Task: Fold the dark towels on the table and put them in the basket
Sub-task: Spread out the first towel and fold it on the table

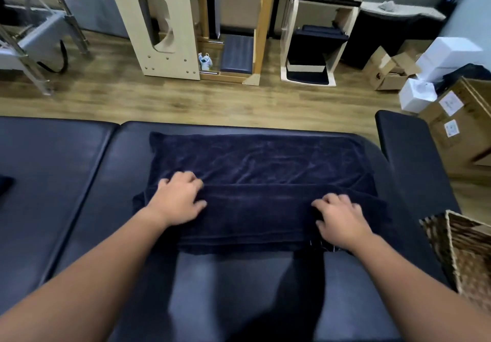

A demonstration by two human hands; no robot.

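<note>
Folding: dark towel mid-frame on padded table, near flap doubled over.
Left hand: pinching fold edge.
Right hand: gripping flap.
Risk: uneven pull skews fold; near edge overhangs, could slide.
Basket: lower right.

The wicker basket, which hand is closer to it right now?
Right. The right hand rests on the towel's right end, beside the basket; the left hand grips its left end, farther away.
</note>
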